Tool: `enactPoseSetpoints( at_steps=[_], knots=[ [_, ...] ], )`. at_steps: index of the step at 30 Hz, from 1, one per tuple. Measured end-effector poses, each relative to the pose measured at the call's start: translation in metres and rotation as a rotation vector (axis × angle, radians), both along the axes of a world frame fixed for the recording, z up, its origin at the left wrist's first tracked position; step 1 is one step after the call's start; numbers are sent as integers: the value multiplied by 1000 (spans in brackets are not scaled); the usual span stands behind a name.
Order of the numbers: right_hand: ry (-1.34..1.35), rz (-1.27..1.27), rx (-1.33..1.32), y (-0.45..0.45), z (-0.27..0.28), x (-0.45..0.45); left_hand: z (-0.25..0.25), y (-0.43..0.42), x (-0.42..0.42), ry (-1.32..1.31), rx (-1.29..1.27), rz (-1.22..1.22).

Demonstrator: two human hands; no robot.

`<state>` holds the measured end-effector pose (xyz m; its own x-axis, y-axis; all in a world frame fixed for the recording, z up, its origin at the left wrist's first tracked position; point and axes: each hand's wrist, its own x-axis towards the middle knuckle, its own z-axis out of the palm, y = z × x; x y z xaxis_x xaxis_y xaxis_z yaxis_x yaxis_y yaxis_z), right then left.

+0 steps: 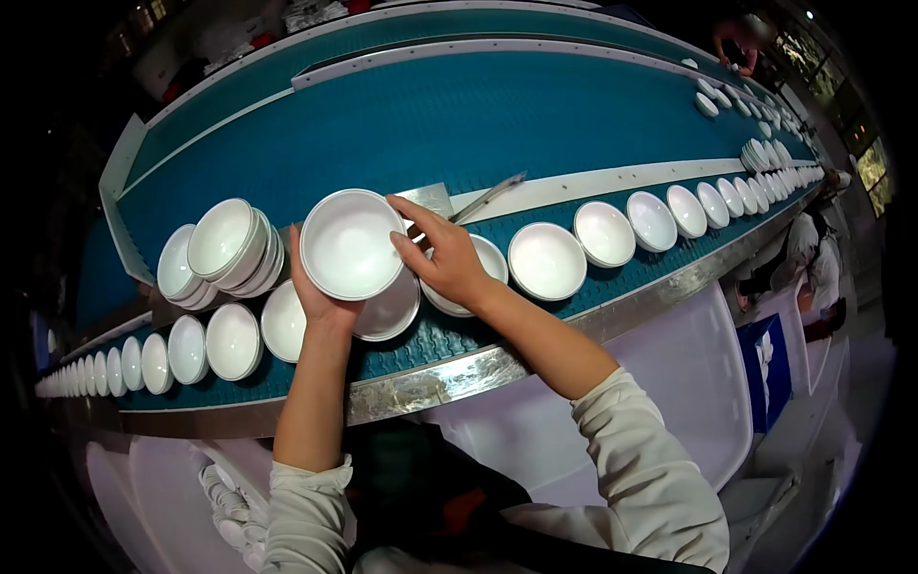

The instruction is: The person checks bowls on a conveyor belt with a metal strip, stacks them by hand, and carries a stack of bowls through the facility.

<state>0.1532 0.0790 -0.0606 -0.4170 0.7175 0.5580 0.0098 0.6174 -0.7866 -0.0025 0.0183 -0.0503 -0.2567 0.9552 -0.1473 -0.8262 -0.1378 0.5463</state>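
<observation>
Behind the held bowl (pixel 352 246), the left hand (pixel 327 308) and another bowl (pixel 390 311) are partly hidden; far beyond it, a person (pixel 738 42) is blurred.

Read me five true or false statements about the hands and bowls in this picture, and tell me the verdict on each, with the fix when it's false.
1. The left hand and the right hand are both on one white bowl. True.
2. That bowl is held with its hollow side turned away from the camera. False: its inside faces the camera.
3. Stacked bowls stand just to the left of the held one. True.
4. The right hand hangs well clear of the held bowl. False: its thumb is at the rim.
5. A long row of bowls lines the near edge of the blue-green conveyor. True.
</observation>
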Motion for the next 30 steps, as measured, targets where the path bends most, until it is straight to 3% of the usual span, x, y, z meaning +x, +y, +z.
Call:
enactPoseSetpoints(
  at_steps=[6,19,23,27,30],
  knots=[
    [-28,-58,51,12,0,28,0,8,35,-101,-29,32],
    [-5,-50,58,1,7,18,0,0,19,-73,32,9],
    [-116,34,-145,32,21,49,0,11,23,-99,52,-2],
    [-644,-274,-146,61,47,106,2,12,25,-139,-6,90],
    [-905,-230,-42,72,35,128,0,8,17,-125,83,45]
  ],
)
